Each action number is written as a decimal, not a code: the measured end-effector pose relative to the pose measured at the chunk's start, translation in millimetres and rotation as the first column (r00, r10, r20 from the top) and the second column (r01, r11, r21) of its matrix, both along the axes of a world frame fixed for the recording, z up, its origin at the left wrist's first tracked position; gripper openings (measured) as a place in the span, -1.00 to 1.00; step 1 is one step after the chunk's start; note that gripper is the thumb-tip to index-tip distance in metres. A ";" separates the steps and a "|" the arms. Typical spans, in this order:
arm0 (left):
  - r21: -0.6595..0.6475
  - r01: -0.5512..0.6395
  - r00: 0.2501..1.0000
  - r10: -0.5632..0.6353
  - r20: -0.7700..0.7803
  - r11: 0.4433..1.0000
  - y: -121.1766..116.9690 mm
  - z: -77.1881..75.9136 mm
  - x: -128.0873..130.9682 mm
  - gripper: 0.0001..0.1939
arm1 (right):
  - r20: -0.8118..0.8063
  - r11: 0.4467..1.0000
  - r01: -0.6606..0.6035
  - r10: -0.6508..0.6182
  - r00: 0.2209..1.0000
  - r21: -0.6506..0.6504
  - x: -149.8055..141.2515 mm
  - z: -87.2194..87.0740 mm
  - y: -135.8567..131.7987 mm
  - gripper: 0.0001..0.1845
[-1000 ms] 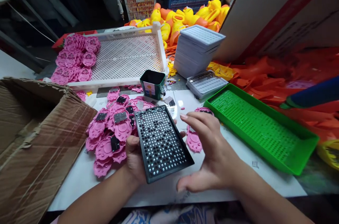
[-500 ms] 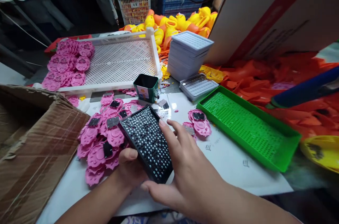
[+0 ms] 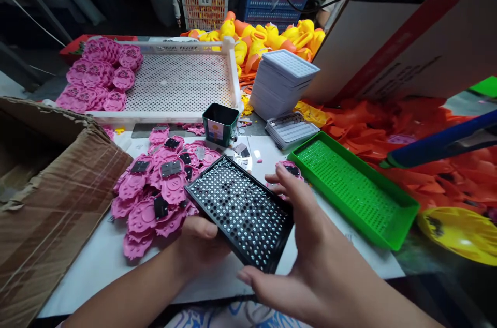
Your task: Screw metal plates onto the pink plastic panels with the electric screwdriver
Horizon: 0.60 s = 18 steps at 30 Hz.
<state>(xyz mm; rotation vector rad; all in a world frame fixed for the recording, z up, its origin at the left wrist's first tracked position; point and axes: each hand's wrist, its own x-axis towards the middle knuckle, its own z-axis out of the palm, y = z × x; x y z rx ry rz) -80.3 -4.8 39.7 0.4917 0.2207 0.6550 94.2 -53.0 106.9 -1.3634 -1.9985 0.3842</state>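
Black perforated tray tilted above white sheet; left hand clasps its side, thumb near rim, likely for steadiness; right hand spread around other end, contact unclear, perhaps guarding screw-like bits

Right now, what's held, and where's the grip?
Black perforated tray, held by its lower-left edge in the left hand; the right hand is spread around its near-right end, contact unclear.
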 end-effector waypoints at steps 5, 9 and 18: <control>0.057 0.001 1.000 0.001 -0.030 0.998 -0.3 2.1 2.0 -0.36 | -0.192 0.991 0.053 -0.030 0.981 0.120 9.6 -9.0 -10.2 0.12; 0.068 -0.181 0.983 0.183 -0.022 0.981 0.0 11.1 4.6 -0.13 | -0.299 0.981 0.110 -0.058 0.952 0.159 20.2 -0.7 -13.1 0.04; 0.185 -0.259 0.945 0.288 -0.152 0.948 2.5 22.3 3.0 -0.22 | -0.111 0.994 -0.094 0.088 0.990 -0.051 61.3 -6.8 -26.4 0.13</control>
